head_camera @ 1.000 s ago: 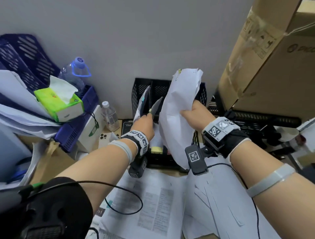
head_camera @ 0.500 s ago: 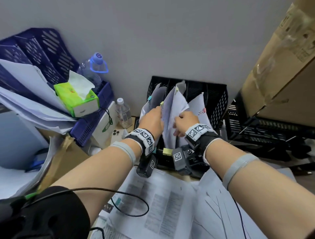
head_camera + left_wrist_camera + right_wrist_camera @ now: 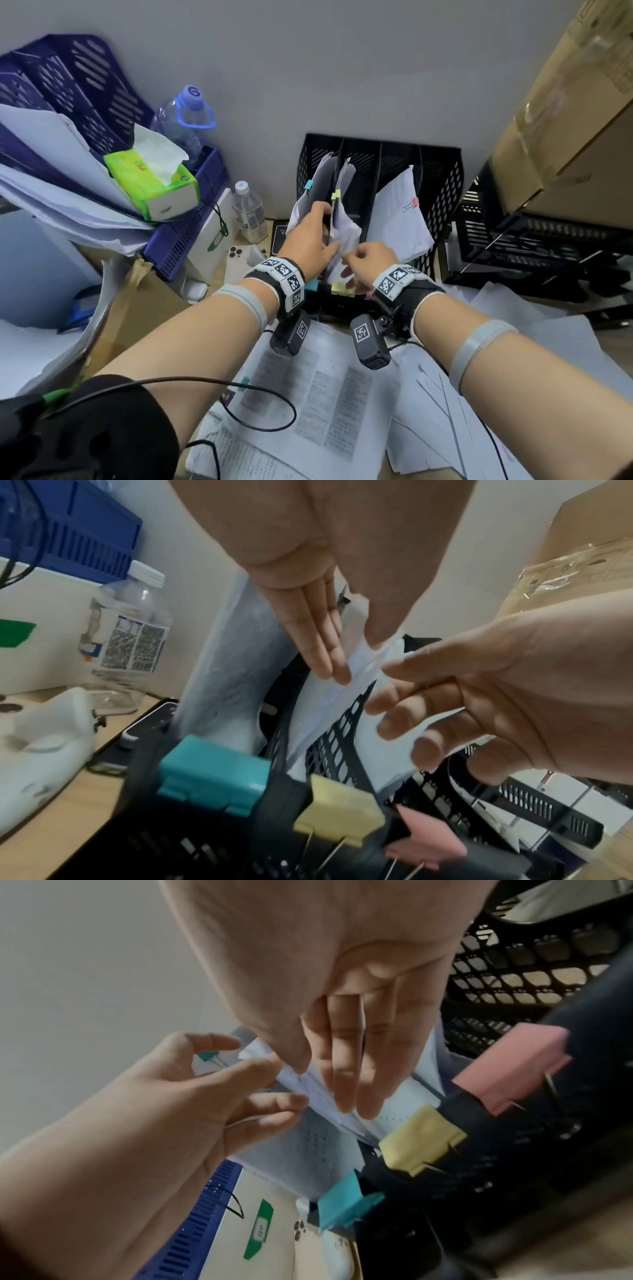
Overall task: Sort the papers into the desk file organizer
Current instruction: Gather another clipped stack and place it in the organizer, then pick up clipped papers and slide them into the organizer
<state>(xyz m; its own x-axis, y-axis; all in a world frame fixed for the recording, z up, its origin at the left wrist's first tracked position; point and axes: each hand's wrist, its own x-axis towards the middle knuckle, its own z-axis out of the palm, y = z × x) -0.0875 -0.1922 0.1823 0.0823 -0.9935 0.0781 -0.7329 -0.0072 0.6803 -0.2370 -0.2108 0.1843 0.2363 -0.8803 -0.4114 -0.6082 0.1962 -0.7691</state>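
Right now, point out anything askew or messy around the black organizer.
In the black organizer, the crumpled papers in the second slot stand bent and creased. The pink-clipped sheet leans out sideways. Loose sheets sprawl overlapping in front.

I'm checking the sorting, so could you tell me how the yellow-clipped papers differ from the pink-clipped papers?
The yellow-clipped papers look crumpled; the pink-clipped papers look flat. The left hand and right hand hold the yellow-clipped papers; neither touches the pink-clipped papers, which lean in a slot further right. Both stand in the black organizer.
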